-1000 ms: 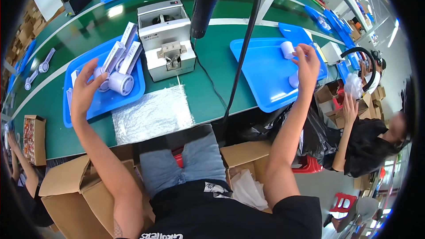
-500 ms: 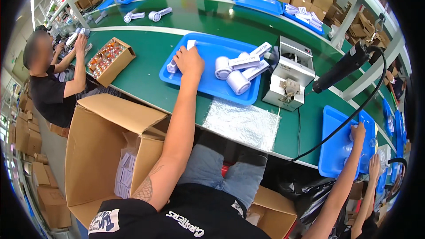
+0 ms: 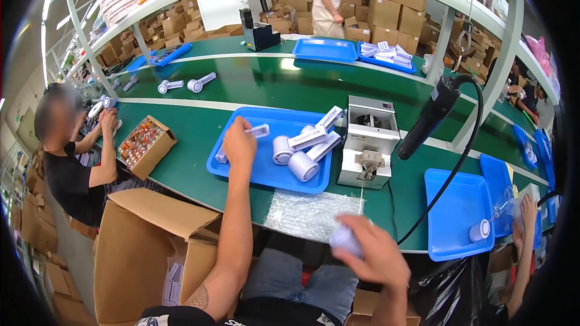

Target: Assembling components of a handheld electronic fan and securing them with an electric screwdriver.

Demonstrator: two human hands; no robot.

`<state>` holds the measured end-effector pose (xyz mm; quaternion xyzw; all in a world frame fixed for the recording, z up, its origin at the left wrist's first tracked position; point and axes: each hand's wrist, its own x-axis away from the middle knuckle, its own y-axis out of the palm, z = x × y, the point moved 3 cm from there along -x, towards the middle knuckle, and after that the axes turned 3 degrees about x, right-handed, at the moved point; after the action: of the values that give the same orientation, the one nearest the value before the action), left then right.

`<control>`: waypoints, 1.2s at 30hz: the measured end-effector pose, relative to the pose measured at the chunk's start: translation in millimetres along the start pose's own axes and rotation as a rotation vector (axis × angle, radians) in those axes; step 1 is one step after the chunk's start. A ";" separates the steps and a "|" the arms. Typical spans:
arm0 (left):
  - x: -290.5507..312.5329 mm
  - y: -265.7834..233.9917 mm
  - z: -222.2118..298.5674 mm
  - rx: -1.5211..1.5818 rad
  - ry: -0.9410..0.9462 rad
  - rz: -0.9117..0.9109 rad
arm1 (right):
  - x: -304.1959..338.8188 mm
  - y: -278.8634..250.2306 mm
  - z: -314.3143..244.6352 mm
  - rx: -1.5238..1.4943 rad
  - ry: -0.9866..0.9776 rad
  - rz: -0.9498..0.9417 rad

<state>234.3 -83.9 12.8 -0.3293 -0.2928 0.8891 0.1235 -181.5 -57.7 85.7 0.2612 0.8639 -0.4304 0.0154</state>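
Note:
My left hand (image 3: 240, 145) is closed on a pale fan handle (image 3: 261, 130) over the left part of a blue tray (image 3: 260, 188). Under that hand, another pale piece (image 3: 221, 156) lies partly hidden in the tray. Several white handheld fans (image 3: 303, 166) are heaped at the tray's right side, heads toward me. My right hand (image 3: 377, 256), blurred by motion, grips a round, pale fan head (image 3: 344, 240) in front of the table edge, near a silvery sheet (image 3: 302, 210). One round fan head (image 3: 480, 230) sits in the blue tray (image 3: 453, 205) at the right.
A metal bench machine (image 3: 368, 145) stands right of the fans. Above it hangs a black electric screwdriver (image 3: 430, 118) with a looping cable. An open carton (image 3: 145, 247) stands at my left. Co-workers sit on both sides; a box of small parts (image 3: 145, 145) lies near the left one.
My right hand has left the right-hand tray and come in front of me with a round fan head. My left hand has lifted a handle slightly. The view has tilted up.

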 end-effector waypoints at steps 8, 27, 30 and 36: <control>87.9 -41.0 50.0 1.146 -0.157 -0.412 | -62.9 80.5 58.6 0.041 -0.006 0.407; 119.9 -41.7 71.8 1.165 -0.075 -0.479 | -62.0 98.8 80.6 -0.585 0.182 0.805; 117.3 -44.4 76.7 1.162 -0.062 -0.484 | -64.3 93.7 76.3 -0.510 0.146 0.806; 109.0 -51.2 81.8 1.081 0.004 -0.474 | -64.8 83.8 69.6 -0.298 0.141 0.761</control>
<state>99.9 -34.1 37.6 -0.1469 0.1365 0.8598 0.4696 -100.4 -97.0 -3.5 0.5858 0.7574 -0.2453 0.1518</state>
